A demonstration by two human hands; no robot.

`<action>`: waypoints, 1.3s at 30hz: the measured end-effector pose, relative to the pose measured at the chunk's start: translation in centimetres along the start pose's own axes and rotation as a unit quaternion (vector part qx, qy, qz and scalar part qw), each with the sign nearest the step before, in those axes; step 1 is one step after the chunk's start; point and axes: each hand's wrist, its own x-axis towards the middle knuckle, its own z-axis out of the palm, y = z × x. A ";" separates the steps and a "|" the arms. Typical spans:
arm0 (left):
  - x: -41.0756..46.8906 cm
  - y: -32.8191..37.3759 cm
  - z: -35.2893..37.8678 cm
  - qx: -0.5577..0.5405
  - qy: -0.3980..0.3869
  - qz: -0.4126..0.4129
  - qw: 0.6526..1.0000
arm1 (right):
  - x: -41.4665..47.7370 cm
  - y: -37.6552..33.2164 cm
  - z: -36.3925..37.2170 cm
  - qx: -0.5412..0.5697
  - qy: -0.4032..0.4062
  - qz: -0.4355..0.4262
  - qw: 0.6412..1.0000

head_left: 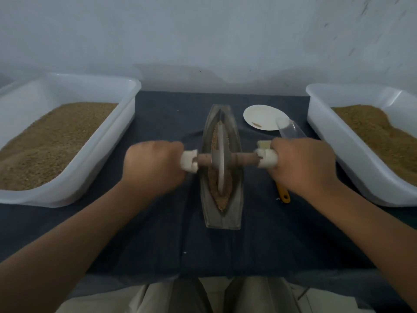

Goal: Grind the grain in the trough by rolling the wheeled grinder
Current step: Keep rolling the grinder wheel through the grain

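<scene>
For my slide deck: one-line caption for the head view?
Left hand and right hand grip the wheeled grinder standing in the trough of grain.

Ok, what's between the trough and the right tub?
In the head view: a white plate, a clear scoop and a yellow-handled tool, partly hidden under the right hand.

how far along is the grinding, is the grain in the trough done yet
Done: the grain lies in the trough and the wheeled grinder stands in it, near the middle. In hand: the left hand and right hand each grip a white-wrapped handle end. Left: the grain looks coarse and brown, so more rolling seems needed; blur hides how fine it is.
</scene>
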 end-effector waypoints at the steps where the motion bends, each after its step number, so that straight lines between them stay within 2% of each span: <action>1: -0.9 -0.2 -0.3 0.008 -0.003 0.010 1.000 | -0.9 0.0 -0.3 0.024 0.017 -0.014 0.999; 4: -0.6 -0.3 0.1 0.018 -0.019 0.009 1.000 | -1.0 0.2 0.6 0.040 0.014 -0.015 0.999; 9: 7.1 0.0 2.4 0.044 -0.059 -0.039 0.997 | 5.1 0.8 3.9 -0.021 -0.057 0.092 0.994; 12: 9.5 0.2 2.2 0.040 -0.088 -0.047 0.994 | 6.9 1.1 4.5 -0.021 -0.087 0.119 0.989; 14: 8.0 0.3 1.5 0.029 -0.083 -0.040 0.995 | 5.8 1.0 3.8 -0.028 -0.085 0.104 0.990; 18: 1.3 0.3 -0.2 0.001 -0.016 0.000 1.000 | 0.6 0.6 1.6 0.008 0.024 0.011 1.000; 20: -0.7 0.0 -0.7 0.008 -0.005 0.013 1.000 | -1.1 0.4 0.7 0.046 0.050 -0.026 0.997; 22: -0.6 -0.2 -0.3 0.011 -0.012 0.012 1.000 | -1.2 0.4 0.8 0.045 0.035 -0.025 0.998; 26: 4.5 -0.5 2.6 0.034 -0.025 -0.021 0.999 | 3.2 0.6 2.7 -0.021 -0.023 0.045 0.999; 29: 8.2 -0.7 4.0 0.005 -0.059 -0.068 0.996 | 7.6 0.8 3.5 -0.041 -0.044 0.071 0.996; 32: 7.8 -0.6 3.7 -0.020 -0.069 -0.089 0.993 | 8.7 0.6 2.9 -0.062 -0.056 0.064 0.994; 35: 3.9 -0.2 2.4 0.005 -0.042 -0.043 0.998 | 4.9 0.6 2.1 -0.046 -0.043 0.045 0.997; 37: 1.5 -0.2 1.1 0.028 -0.007 0.013 0.999 | 1.1 0.4 1.6 -0.002 -0.035 0.041 0.999; 39: 0.5 -0.5 0.4 0.040 -0.004 0.049 0.998 | -1.4 0.3 1.4 0.028 -0.025 0.040 0.999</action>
